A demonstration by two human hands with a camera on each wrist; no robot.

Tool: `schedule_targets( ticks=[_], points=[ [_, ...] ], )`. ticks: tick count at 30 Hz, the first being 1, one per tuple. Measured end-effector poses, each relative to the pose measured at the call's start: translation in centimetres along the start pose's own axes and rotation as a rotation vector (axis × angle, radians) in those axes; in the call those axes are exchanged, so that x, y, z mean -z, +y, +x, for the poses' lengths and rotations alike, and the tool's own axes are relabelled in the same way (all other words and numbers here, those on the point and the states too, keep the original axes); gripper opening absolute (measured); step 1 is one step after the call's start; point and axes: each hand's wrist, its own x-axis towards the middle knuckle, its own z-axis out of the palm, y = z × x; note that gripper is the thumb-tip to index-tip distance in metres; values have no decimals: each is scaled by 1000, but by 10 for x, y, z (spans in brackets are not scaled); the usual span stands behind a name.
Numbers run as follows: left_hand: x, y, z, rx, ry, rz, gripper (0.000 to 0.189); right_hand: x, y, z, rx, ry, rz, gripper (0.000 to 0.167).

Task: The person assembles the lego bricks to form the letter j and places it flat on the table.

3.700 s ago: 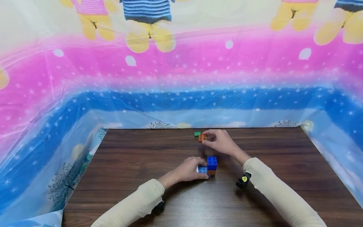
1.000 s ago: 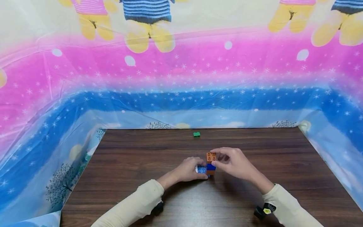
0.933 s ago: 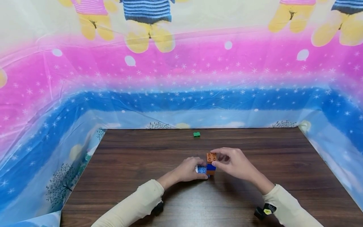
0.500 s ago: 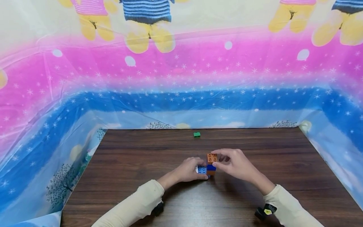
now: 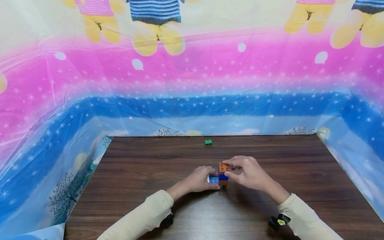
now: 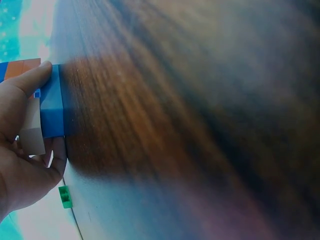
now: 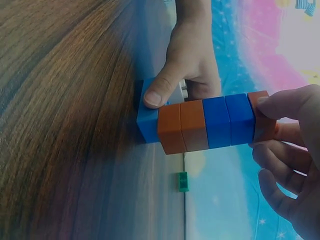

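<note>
My right hand (image 5: 247,170) pinches an orange building brick (image 5: 224,167) between thumb and fingers, at the top of a small tower. Beneath that brick, the right wrist view shows blue bricks (image 7: 229,122), then orange bricks (image 7: 182,127), then a wider blue base brick (image 7: 148,122) at the table. My left hand (image 5: 195,179) grips the tower's foot, its thumb (image 7: 157,92) on the base brick. Within that grip sit a light blue studded brick (image 5: 213,180) and a whitish brick (image 6: 32,132), both partly covered by fingers.
A single green brick (image 5: 208,142) lies by the far edge of the dark wooden table (image 5: 144,160). A printed cloth (image 5: 192,106) hangs behind the table and along its sides. Each wrist carries a small black camera, the right one (image 5: 279,222) showing plainly.
The right hand has brought the orange brick from beside the green brick back toward me, onto the blue bricks of the tower. Over the last second it has barely moved; the left hand stays put.
</note>
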Motion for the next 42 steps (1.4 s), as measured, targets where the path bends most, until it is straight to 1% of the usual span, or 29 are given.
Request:
schedule_targets(
  ticks=[6, 11, 19, 27, 32, 37, 42],
  points=[
    [0, -1, -1, 2, -5, -6, 39, -1, 0, 1, 53, 18, -45, 37],
    [-1, -2, 0, -6, -6, -5, 36, 2, 0, 4, 51, -11, -44, 37],
    [-1, -1, 1, -4, -12, 2, 35, 4, 2, 4, 14, -36, 0, 36],
    [0, 0, 1, -4, 4, 13, 39, 3, 5, 4, -73, -88, 125, 35],
    [1, -1, 1, -9, 11, 35, 39, 3, 10, 1, -72, -93, 161, 43],
    [1, -1, 0, -12, 13, 55, 38, 0, 16, -3, -106, -92, 180, 53],
    [0, 0, -1, -17, 9, 49, 39, -6, 19, -5, -144, -94, 192, 53]
  ],
)
